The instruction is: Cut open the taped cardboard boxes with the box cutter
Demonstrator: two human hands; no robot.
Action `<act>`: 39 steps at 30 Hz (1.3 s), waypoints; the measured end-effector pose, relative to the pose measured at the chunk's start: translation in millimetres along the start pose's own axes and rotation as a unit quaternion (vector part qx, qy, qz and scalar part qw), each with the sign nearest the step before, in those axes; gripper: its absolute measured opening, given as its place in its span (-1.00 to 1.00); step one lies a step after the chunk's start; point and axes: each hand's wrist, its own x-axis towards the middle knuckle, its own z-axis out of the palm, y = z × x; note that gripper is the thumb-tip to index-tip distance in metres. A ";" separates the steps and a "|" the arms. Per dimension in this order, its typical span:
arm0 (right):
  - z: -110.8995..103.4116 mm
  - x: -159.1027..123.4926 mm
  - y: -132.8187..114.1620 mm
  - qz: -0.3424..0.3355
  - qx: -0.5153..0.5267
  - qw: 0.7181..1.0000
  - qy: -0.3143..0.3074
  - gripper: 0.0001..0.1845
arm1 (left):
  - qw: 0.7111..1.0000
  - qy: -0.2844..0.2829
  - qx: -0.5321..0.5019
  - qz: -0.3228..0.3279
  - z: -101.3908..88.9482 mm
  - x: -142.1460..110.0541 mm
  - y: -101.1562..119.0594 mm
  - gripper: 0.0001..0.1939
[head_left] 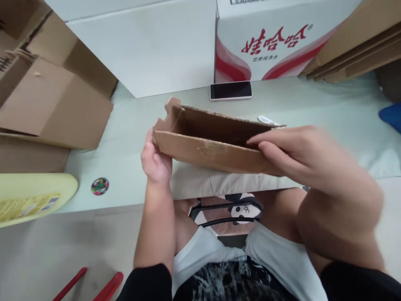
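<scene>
A narrow brown cardboard box (206,152) with ragged top edges is held up above the pale green cloth, its open top facing me. My left hand (156,161) is closed around its left end, with the fingers partly hidden behind the cardboard. At the right end, my right hand (300,154) grips the near wall, one finger reaching inside the opening and the thumb at its edge. That hand is slightly blurred. Behind the box, a small white object (267,120) is partly hidden, so its kind does not show.
A black-screened phone (231,90) lies beyond the box, against a white carton (266,50) with red lettering. Cardboard boxes (59,104) stand at left, folded cardboard (354,46) at right. Near the front edge are a yellow bottle (34,196) and a round colourful disc (100,186).
</scene>
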 end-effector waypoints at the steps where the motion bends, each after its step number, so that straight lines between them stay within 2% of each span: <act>1: 0.3 2.6 4.2 0.025 -0.010 1.000 -0.008 -0.66 | 1.000 0.011 0.013 0.003 4.5 -0.8 -1.4 -0.45; 6: 0.1 7.7 18.5 0.091 0.032 0.995 -0.027 -0.55 | 0.997 0.046 0.042 0.033 25.2 -3.1 -0.9 -0.45; 9: -7.6 4.6 19.8 0.030 0.111 0.992 -0.044 -0.68 | 0.997 0.051 0.008 0.056 31.5 1.7 5.0 -0.51; 11: -13.0 1.8 19.3 -0.012 0.163 0.985 -0.049 -0.60 | 0.996 0.048 -0.009 0.080 33.1 6.2 7.4 -0.56; 14: -14.1 -0.6 19.8 0.001 0.199 0.979 -0.034 -0.48 | 0.995 0.045 -0.016 0.093 34.0 10.7 7.4 -0.55; 16: -8.7 -0.3 21.6 0.005 0.184 0.982 -0.041 -0.48 | 0.996 0.038 -0.019 0.082 34.7 10.9 7.6 -0.51; 19: 4.1 1.0 24.3 0.011 0.118 0.992 -0.040 -0.73 | 0.997 0.012 0.021 0.071 35.7 8.0 11.7 -0.34; 20: 8.0 1.1 24.7 0.018 0.098 0.994 -0.034 -0.74 | 0.996 0.001 0.051 0.072 35.6 6.9 13.7 -0.27; 22: 13.1 1.0 24.3 0.024 0.077 0.996 -0.024 -0.47 | 0.991 -0.018 0.104 0.079 33.8 5.3 17.1 -0.17; 23: 14.1 0.8 23.6 0.019 0.075 0.997 -0.023 -0.40 | 0.989 -0.028 0.120 0.079 31.9 5.0 18.0 -0.14; 26: 12.6 1.0 20.0 0.008 0.082 0.997 -0.011 -0.43 | 0.987 -0.046 0.141 0.069 22.5 5.3 17.1 -0.08; 30: 8.3 2.6 13.9 0.049 0.069 0.995 0.061 -0.65 | 0.986 -0.064 0.155 0.004 10.1 5.2 14.1 -0.11; 32: 7.4 3.5 11.8 0.085 0.051 0.990 0.103 -0.69 | 0.986 -0.064 0.153 -0.009 6.8 4.9 13.5 -0.15; 37: 8.5 4.1 11.7 0.146 0.069 0.972 0.170 -0.70 | 0.981 -0.092 0.170 0.022 -1.6 8.6 9.6 -0.23; 39: 12.0 3.7 12.9 0.176 0.087 0.952 0.236 -0.81 | 0.976 -0.115 0.182 0.041 -6.4 11.0 6.6 -0.25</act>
